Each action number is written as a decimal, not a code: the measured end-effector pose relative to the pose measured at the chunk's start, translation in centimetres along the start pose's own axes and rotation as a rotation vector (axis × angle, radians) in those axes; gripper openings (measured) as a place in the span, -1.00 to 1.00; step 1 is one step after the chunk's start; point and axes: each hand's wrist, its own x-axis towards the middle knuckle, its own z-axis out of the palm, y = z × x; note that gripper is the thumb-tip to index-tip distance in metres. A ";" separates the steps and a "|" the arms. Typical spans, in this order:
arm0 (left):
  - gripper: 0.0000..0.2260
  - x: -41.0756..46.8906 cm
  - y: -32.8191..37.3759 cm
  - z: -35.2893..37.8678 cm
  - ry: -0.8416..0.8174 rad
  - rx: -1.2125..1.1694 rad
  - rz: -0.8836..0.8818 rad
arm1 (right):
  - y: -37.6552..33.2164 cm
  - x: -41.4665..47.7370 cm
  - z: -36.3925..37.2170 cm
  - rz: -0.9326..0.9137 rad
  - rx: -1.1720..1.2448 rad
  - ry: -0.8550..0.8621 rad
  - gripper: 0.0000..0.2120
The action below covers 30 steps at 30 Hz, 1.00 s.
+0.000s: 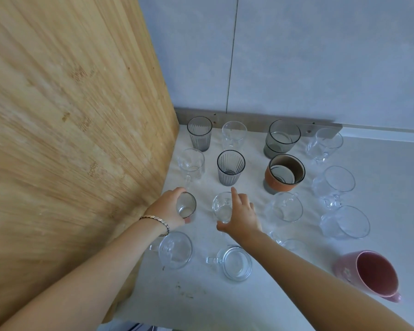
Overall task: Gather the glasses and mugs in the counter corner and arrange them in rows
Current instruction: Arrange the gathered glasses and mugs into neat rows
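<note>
Fingers (177, 190) of your left hand (169, 209) curl round a smoky glass (186, 206) right beside the board (69, 115), holding it low at the counter (380, 163). Your right hand (243, 217) is spread loose over a clear mug (221, 209) one place out from the board, index straight and thumb wide; whether it touches the mug is not clear. Most of the job looks done: two rows stand at the board's far end, with a ribbed glass (199, 133) next to the board, then clear mugs, a grey tumbler (282, 137) and a brown cup (285, 174) farther out. The third row is the one in hand. Left, as I judge it, is the row at the board's near end: its mugs sit uneven (one is half hidden under your right arm), and the pink mug (373, 274), farthest from the board, stands out of line. Mugs crowd both hands, and handles poke into the gaps, so a careless slide could knock a neighbour.
</note>
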 end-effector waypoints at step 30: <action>-0.22 1.0 19.9 11.3 0.004 0.392 0.142 | 18.1 -5.2 -12.5 0.475 0.086 0.226 -0.11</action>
